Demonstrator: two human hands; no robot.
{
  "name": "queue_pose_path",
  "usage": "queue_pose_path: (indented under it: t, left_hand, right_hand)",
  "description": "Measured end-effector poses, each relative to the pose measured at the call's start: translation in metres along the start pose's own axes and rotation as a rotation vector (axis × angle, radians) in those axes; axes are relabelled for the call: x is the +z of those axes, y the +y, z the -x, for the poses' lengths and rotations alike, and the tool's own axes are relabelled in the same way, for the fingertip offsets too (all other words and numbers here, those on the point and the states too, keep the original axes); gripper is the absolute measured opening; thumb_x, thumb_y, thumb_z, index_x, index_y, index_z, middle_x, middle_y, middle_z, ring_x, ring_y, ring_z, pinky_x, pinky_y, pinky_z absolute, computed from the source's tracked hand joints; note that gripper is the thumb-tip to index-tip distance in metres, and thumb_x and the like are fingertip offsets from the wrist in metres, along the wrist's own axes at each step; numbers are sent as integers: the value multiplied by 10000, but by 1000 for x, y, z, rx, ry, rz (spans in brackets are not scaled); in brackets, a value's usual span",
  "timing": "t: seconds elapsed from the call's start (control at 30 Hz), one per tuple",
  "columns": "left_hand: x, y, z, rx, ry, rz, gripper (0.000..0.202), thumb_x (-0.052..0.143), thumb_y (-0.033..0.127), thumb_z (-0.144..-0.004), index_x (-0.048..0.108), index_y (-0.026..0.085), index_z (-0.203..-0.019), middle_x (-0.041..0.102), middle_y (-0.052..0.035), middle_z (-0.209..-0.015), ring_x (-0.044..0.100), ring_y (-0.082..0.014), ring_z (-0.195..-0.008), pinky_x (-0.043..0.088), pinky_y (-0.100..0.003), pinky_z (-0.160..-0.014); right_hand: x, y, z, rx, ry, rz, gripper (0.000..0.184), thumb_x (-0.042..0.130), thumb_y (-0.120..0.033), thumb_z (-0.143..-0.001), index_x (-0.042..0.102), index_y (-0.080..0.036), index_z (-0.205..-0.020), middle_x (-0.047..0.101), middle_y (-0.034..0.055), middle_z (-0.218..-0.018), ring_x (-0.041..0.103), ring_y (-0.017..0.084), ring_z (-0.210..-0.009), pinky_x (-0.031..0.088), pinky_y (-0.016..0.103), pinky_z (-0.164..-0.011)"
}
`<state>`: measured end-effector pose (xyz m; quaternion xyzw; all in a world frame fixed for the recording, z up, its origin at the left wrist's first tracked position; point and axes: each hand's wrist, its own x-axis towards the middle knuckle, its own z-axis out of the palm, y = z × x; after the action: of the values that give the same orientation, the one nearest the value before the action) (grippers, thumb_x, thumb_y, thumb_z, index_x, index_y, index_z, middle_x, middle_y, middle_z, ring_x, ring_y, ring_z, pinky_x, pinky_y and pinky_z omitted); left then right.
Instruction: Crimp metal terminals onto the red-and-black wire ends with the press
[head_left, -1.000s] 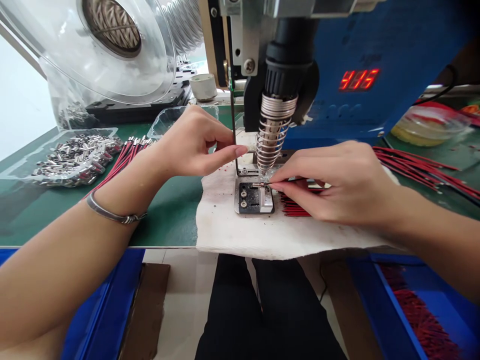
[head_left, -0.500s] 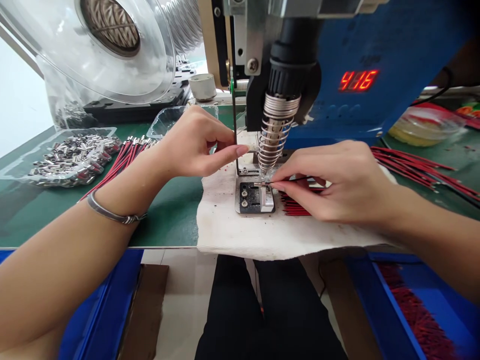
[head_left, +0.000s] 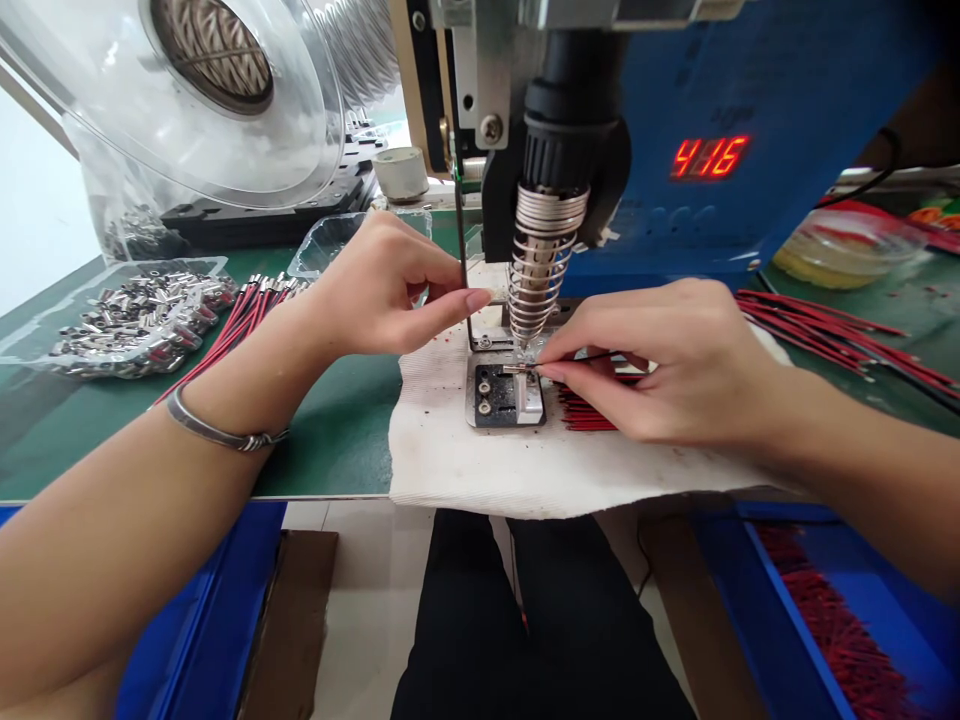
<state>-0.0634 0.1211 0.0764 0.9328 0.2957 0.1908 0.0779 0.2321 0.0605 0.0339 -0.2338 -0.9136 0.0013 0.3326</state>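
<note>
My right hand (head_left: pixel 667 365) pinches a thin wire with a metal terminal (head_left: pixel 519 369) at its tip, laid on a small metal fixture (head_left: pixel 504 395) under the spring-wrapped nozzle (head_left: pixel 540 265) of a blue machine (head_left: pixel 750 130). My left hand (head_left: pixel 390 285) is closed in a pinch beside a thin black vertical rod (head_left: pixel 463 260) left of the nozzle; what its fingers grip is too small to make out. A bundle of red wires (head_left: pixel 589 410) lies under my right hand on a white cloth (head_left: pixel 480 460).
A tray of metal terminals (head_left: pixel 139 315) and finished red wires (head_left: pixel 240 320) lie on the green bench at left. More red wires (head_left: pixel 832 335) lie at right. A clear spool (head_left: pixel 195 90) stands behind. Blue bins (head_left: pixel 832 610) sit below the bench edge. The red display (head_left: pixel 709 157) reads 416.
The display went from 415 to 416. Both hands stay in place; the view shifted slightly.
</note>
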Motion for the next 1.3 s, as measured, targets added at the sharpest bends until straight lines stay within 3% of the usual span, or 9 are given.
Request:
queue_pose_path:
  t: [0.1, 0.23, 0.4, 0.6, 1.2, 1.3]
  left_hand:
    - [8, -15, -3, 119, 78, -35, 643, 601, 525, -1226, 396, 258, -678, 303, 65, -647, 238, -131, -680, 259, -368, -706]
    - [16, -31, -8, 342, 221, -122, 799, 403, 709, -1280, 449, 237, -637, 287, 79, -601, 197, -61, -555, 251, -281, -609]
    - [18, -33, -10, 465, 294, -146, 824, 433, 651, -1318, 505, 206, -628, 312, 81, -600, 229, -29, -515, 242, -233, -556]
    - [18, -32, -10, 492, 316, -135, 812, 483, 586, -1321, 546, 174, -624, 337, 80, -593, 230, -20, -525, 223, -212, -572]
    - [19, -32, -8, 400, 275, -201, 905, 327, 731, -1316, 525, 193, -616, 325, 73, -594, 226, -21, -496, 261, -226, -553]
    - [17, -32, -9, 459, 300, -176, 843, 431, 638, -1326, 554, 182, -628, 348, 71, -591, 249, -22, -507, 237, -221, -560]
  right_hand:
    - [0, 0, 0, -14, 7, 6, 207, 747, -126, -1144, 836, -269, -1023, 902, 9, -964, 829, 211, -816, 623, 348, -753]
    - [1, 1, 1, -29, 18, -5, 186, 759, -126, -1142, 833, -255, -1030, 891, 3, -947, 822, 200, -804, 604, 333, -728]
    - [2, 2, 2, -31, 19, -7, 181, 766, -122, -1138, 831, -258, -1038, 896, 7, -950, 832, 206, -793, 592, 346, -693]
    - [1, 2, 2, -29, 16, -1, 182, 760, -135, -1144, 834, -268, -1042, 896, 4, -953, 832, 208, -799, 601, 350, -701]
    - [1, 2, 3, -47, 29, -3, 161, 760, -136, -1153, 836, -247, -1065, 898, 10, -959, 820, 193, -778, 603, 325, -709]
    - [1, 2, 3, -56, 24, -2, 161, 760, -143, -1160, 835, -250, -1065, 895, 6, -957, 813, 191, -777, 600, 326, -718]
